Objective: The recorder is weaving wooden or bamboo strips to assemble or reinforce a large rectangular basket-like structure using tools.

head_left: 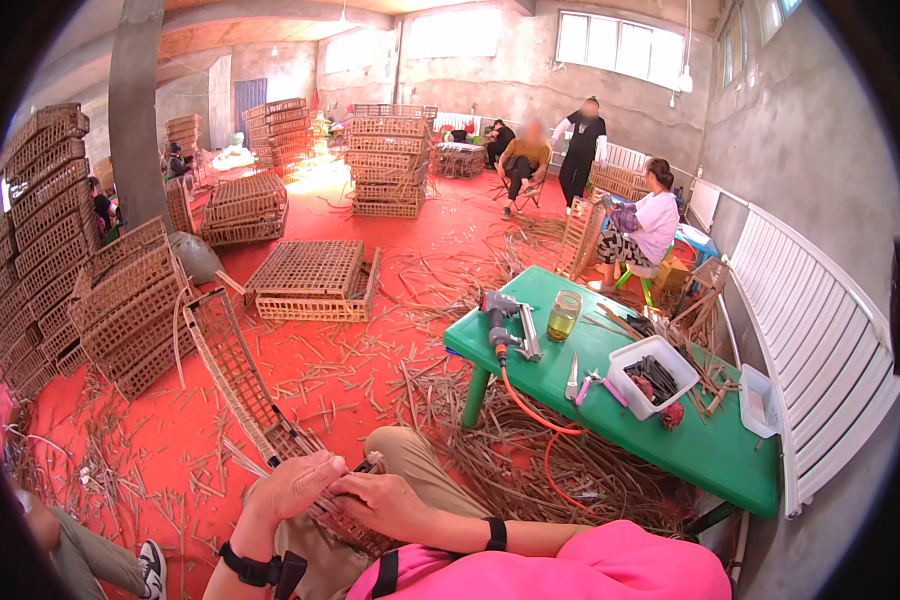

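On our lap, our left hand (292,487) and right hand (385,503) both press curled fingers onto a long woven lattice panel (240,385) slanting away leftward over the red floor (360,350). Beyond, right, a green table (710,450) holds a nail gun (505,322), a jar (563,315) and a white tray (653,375).
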The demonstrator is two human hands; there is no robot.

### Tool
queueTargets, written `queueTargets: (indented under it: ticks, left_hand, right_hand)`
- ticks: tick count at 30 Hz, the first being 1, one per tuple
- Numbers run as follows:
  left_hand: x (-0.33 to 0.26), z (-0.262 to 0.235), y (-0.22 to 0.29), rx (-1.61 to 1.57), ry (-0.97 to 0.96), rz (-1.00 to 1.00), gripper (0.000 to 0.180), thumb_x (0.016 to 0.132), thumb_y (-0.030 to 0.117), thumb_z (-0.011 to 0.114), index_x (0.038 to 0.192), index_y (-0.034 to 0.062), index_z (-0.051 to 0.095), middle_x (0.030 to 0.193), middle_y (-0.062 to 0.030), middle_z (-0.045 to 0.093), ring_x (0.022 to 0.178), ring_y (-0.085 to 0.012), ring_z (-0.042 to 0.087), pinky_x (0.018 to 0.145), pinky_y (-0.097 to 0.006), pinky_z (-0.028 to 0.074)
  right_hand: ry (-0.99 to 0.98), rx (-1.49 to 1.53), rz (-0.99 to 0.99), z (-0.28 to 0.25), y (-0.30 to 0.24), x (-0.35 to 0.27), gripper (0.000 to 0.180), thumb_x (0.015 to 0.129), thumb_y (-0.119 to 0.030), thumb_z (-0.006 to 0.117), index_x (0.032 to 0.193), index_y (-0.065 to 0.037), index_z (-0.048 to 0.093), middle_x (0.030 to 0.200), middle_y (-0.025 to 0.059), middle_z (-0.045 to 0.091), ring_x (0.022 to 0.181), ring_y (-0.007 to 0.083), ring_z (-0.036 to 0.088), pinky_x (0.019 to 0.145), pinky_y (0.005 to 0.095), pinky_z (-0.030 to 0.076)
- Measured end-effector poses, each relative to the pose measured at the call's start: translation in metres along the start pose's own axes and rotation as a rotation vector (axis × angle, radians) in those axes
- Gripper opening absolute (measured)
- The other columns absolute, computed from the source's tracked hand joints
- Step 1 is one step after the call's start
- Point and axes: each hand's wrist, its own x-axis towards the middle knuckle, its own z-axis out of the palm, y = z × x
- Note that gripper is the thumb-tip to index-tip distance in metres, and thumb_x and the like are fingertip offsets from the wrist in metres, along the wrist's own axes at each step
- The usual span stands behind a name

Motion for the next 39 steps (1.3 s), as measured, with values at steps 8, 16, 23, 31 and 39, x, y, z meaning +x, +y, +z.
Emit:
queueTargets:
  ticks: [8,16,23,31,39]
  left_hand:
    - [-0.001,0.001,0.000,-0.005,0.010,-0.008,0.065,0.099,0.062,0.039,0.101,0.0015,0.063,0.091,-0.0116,0.061,0.089,-0.0242,0.058,0.083,-0.036,0.044]
    - [-0.002,0.001,-0.001,-0.031,0.026,-0.018,0.069,0.099,0.064,0.038,0.103,-0.0001,0.062,0.092,-0.0122,0.061,0.089,-0.0239,0.057,0.084,-0.036,0.045]
    - [0.000,0.002,-0.002,-0.019,0.022,-0.001,0.065,0.102,0.060,0.035,0.100,0.0003,0.061,0.088,-0.0126,0.058,0.085,-0.0248,0.056,0.079,-0.036,0.045]
    - [-0.002,0.003,0.000,-0.044,0.051,-0.022,0.060,0.103,0.056,0.033,0.094,0.0020,0.058,0.087,-0.0122,0.056,0.080,-0.0256,0.053,0.076,-0.035,0.043]
    - [-0.004,0.007,0.007,0.046,0.115,0.020,0.056,0.102,0.052,0.035,0.099,0.0024,0.060,0.089,-0.0173,0.061,0.086,-0.0351,0.060,0.077,-0.041,0.045]
  right_hand:
    - [-0.048,-0.080,-0.005,-0.002,0.000,0.002,0.026,0.089,-0.020,0.063,0.112,-0.008,0.063,0.100,0.0151,0.068,0.091,0.0348,0.067,0.077,0.0428,0.054]
    - [-0.082,-0.160,-0.030,-0.004,-0.003,0.008,0.026,0.087,-0.019,0.064,0.110,-0.008,0.064,0.102,0.0132,0.067,0.089,0.0334,0.067,0.076,0.0423,0.054]
    - [0.001,-0.126,-0.131,-0.009,-0.011,0.014,0.019,0.085,-0.014,0.067,0.103,-0.009,0.066,0.104,0.0094,0.065,0.093,0.0311,0.066,0.076,0.0414,0.054]
    - [0.063,-0.255,-0.313,-0.011,-0.008,0.019,0.016,0.081,-0.014,0.071,0.095,-0.008,0.068,0.094,0.0058,0.061,0.091,0.0256,0.059,0.083,0.0385,0.045]
    - [0.088,-0.170,-0.356,-0.009,-0.001,0.026,0.016,0.079,-0.013,0.071,0.094,-0.008,0.065,0.088,0.0065,0.060,0.088,0.0265,0.058,0.081,0.0392,0.043]
